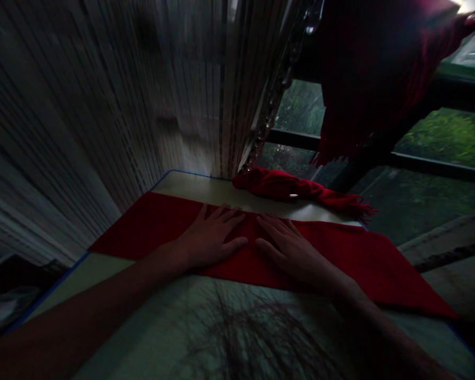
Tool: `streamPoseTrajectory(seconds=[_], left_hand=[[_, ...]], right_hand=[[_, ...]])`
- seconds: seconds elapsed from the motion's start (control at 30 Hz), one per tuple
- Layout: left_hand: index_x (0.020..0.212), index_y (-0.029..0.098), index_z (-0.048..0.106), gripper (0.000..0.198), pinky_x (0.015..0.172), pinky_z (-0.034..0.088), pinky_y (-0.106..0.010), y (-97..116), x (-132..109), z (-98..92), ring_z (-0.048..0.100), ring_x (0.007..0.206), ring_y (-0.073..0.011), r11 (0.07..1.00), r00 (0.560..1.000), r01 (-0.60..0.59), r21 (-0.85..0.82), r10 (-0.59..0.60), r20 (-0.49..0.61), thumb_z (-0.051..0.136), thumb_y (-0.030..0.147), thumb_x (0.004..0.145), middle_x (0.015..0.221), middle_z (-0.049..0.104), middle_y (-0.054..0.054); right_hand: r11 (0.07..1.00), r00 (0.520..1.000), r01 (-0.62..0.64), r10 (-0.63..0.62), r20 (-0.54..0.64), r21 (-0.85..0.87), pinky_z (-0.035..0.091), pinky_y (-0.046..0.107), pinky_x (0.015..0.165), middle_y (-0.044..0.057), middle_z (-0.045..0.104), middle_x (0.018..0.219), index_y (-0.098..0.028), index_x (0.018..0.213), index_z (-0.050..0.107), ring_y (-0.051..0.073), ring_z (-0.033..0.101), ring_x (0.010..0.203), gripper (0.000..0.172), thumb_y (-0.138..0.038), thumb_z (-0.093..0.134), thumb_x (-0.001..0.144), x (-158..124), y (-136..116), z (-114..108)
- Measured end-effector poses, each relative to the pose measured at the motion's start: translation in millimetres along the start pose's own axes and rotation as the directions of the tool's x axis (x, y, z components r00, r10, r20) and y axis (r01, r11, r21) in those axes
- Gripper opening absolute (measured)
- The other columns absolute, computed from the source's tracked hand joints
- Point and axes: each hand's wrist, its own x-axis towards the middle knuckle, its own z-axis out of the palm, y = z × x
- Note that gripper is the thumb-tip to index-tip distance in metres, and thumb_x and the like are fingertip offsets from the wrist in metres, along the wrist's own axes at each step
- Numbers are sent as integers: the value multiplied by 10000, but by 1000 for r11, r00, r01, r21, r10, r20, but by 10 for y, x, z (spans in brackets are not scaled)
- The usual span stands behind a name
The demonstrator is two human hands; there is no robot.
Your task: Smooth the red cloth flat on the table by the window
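A long red scarf (348, 253) lies spread flat across a pale tabletop (142, 306), its right end hanging past the table's edge. Near the middle of the cloth, my left hand (211, 237) rests palm down with its fingers spread. My right hand (287, 243) lies flat on the same scarf, a short gap to the right, fingers stretched out. Neither hand grips anything. Behind the hands, a second red scarf (285, 184) with a fringed end lies bunched along the table's far side, with a small white spot on it.
On the left hangs a pale striped curtain (114, 105). Another dark red fringed scarf (364, 79) hangs before the window (301, 105) at upper right. Dark items (11, 285), too dim to make out, sit beyond the table's left edge. Strands of hair cross the lower view.
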Motion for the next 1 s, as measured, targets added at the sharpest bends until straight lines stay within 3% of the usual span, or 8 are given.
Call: streamPoseTrajectory(seconds=[0.27, 0.5, 0.63, 0.8, 1.0], left_hand=[[1648, 267, 263, 708, 1254, 37, -677, -15, 2, 19, 95, 1608, -298, 997, 997, -76, -23, 76, 11, 319, 660, 1061, 1716, 209, -6], [1635, 280, 300, 710, 1252, 66, -675, -12, 5, 6, 164, 1596, -310, 998, 998, -62, -20, 62, 7, 327, 684, 1052, 1713, 241, -26], [1639, 295, 293, 729, 1248, 50, -683, 7, -9, -16, 128, 1600, -339, 998, 997, -68, -9, 68, -28, 361, 698, 1036, 1715, 235, -31], [1653, 287, 246, 729, 1259, 43, -658, 46, -22, -22, 97, 1606, -318, 994, 993, -112, -1, 112, -23, 426, 634, 1038, 1720, 215, -21], [1648, 280, 274, 802, 1253, 56, -663, -17, -22, 5, 145, 1597, -336, 997, 997, -71, -24, 71, 3, 325, 765, 1011, 1717, 229, -47]], right_hand=[[1000, 1000, 30, -30, -7, -6, 131, 570, 1290, 97, 326, 1689, -202, 1630, 346, 271, 227, 1580, 692, -610, 312, 1072, 18, -38, 35], [1000, 1000, 26, -26, 9, -12, 147, 564, 1290, 111, 326, 1687, -167, 1623, 355, 271, 226, 1581, 704, -603, 329, 1071, 25, -49, 7], [1000, 1000, 16, -15, 11, -15, 144, 585, 1284, 126, 288, 1700, -151, 1626, 344, 283, 187, 1590, 700, -585, 329, 1077, 41, -116, 11], [996, 996, 86, -86, -19, -6, 120, 595, 1284, 154, 354, 1672, -140, 1595, 403, 274, 226, 1581, 653, -546, 320, 1090, 58, -169, 48], [998, 998, 61, -61, 6, -28, 131, 571, 1288, 128, 339, 1683, -149, 1603, 391, 268, 205, 1587, 659, -550, 356, 1081, 32, -109, 0]])
